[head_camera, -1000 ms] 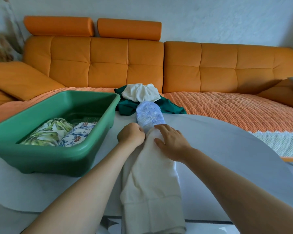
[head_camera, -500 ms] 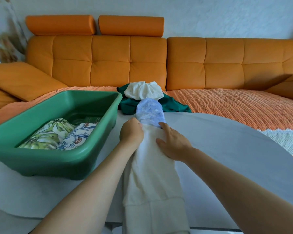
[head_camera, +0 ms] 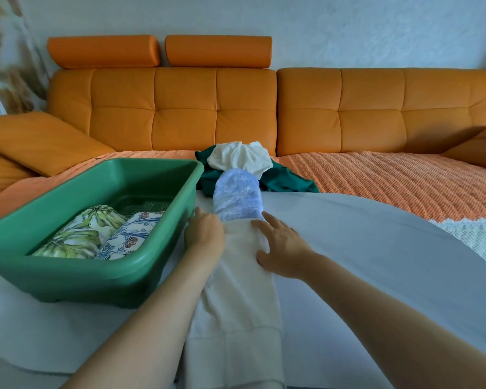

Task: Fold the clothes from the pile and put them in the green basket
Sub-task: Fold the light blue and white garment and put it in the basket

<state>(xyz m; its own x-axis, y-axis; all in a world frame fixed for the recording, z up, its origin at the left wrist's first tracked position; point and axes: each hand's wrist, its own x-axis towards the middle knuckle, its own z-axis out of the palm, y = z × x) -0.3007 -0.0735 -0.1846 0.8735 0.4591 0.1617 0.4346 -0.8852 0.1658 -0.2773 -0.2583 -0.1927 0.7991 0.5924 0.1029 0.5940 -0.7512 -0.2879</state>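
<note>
Grey table (head_camera: 362, 248) before an orange sofa (head_camera: 185, 113): just right of the green basket (head_camera: 90, 279), a cream garment (head_camera: 236, 299) lies in a long narrow strip, its blue-patterned end (head_camera: 237, 197) toward the pile (head_camera: 239, 160) beyond the basket's far corner. Right hand (head_camera: 281, 248) presses flat on it, fingers straight and apart; left hand (head_camera: 205, 234) rests at the basket-side edge, fingers hidden, perhaps curled, cannot tell. Judged mid-fold: next, double the strip end over end, then lift it into the basket.
</note>
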